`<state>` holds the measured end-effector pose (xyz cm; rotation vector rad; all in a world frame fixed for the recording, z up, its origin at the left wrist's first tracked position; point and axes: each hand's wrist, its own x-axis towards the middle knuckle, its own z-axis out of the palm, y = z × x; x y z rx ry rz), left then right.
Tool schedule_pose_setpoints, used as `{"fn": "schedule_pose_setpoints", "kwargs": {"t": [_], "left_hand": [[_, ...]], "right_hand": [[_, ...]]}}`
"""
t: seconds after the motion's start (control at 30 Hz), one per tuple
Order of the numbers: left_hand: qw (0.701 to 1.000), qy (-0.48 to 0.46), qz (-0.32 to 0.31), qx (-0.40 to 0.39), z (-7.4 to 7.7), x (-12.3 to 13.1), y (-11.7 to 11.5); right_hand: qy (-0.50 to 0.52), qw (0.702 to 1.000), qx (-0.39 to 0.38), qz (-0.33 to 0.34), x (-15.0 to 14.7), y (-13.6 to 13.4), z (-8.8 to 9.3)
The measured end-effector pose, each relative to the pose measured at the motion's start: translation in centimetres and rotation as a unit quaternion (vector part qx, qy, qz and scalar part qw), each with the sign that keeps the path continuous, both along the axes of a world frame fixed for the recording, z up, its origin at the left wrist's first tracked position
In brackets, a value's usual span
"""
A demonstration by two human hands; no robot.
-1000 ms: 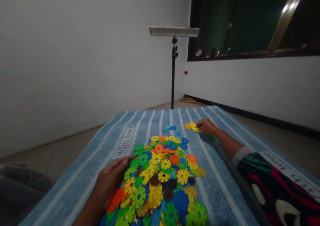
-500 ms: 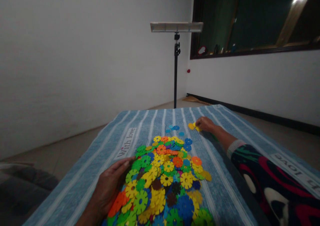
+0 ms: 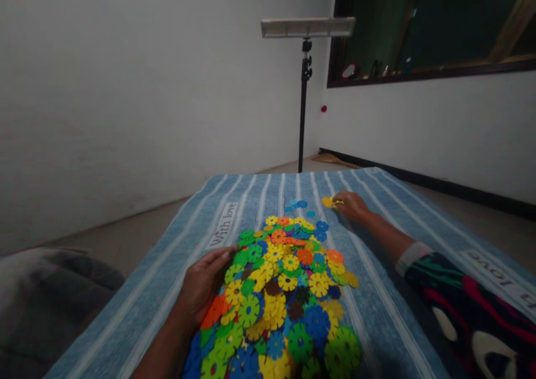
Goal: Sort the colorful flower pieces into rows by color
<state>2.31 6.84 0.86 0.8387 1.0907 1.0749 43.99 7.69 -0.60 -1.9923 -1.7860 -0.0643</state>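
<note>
A heap of notched plastic discs [image 3: 274, 281] in green, yellow, orange, blue and brown spreads over the striped cloth. My left hand [image 3: 205, 281] lies along the heap's left edge, fingers stretched out and touching the discs. Farther off to the right, my right hand [image 3: 350, 206] pinches a yellow notched disc [image 3: 338, 202]. Just left of those fingertips lie more yellow discs [image 3: 327, 202] on the cloth. A few blue discs [image 3: 300, 204] sit loose between the heap and the far edge. My right fingers are partly hidden by the hand itself.
The blue striped tablecloth [image 3: 176, 245] covers the table and bears printed lettering. Behind the table's far edge stands a lamp [image 3: 307, 27] on a black pole. Grey fabric [image 3: 54, 306] shows at lower left. A dark window [image 3: 444, 22] is at upper right.
The view has shifted slightly, so the scene sits higher and to the right. My right hand stays by the yellow discs, with one showing at its fingertips. My left hand keeps its place.
</note>
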Motion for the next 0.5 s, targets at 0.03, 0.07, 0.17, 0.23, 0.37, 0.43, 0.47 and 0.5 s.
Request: {"fn": "schedule_pose_setpoints", "kwargs": {"t": [0.03,0.07,0.17,0.23,0.37,0.43,0.47,0.5], "left_hand": [[1.0,-0.001,-0.001,0.002,0.0,0.0,0.0],[1.0,-0.002,-0.002,0.004,0.0,0.0,0.0],[1.0,-0.003,-0.004,0.003,0.0,0.0,-0.2],[1.0,-0.004,-0.004,0.005,0.0,0.0,-0.2],[1.0,-0.009,-0.006,0.013,0.1,0.1,-0.3],[1.0,-0.013,-0.008,0.016,0.1,0.2,-0.3],[1.0,-0.016,-0.008,0.018,0.2,0.2,-0.3],[1.0,-0.019,-0.008,0.02,0.1,0.2,-0.3]], "right_hand": [[0.007,1.0,0.008,0.016,-0.7,-0.6,0.0],[0.014,0.999,0.015,0.034,-1.5,-1.4,-0.2],[0.041,0.995,0.032,0.085,-3.9,-4.1,-0.8],[0.059,0.992,0.039,0.106,-5.4,-5.9,-1.4],[0.086,0.989,0.051,0.109,-7.2,-8.4,-2.4],[0.094,0.989,0.054,0.098,-7.8,-8.8,-2.7],[0.096,0.99,0.054,0.093,-8.0,-8.9,-2.8],[0.097,0.99,0.054,0.087,-8.2,-8.9,-2.9]]}}
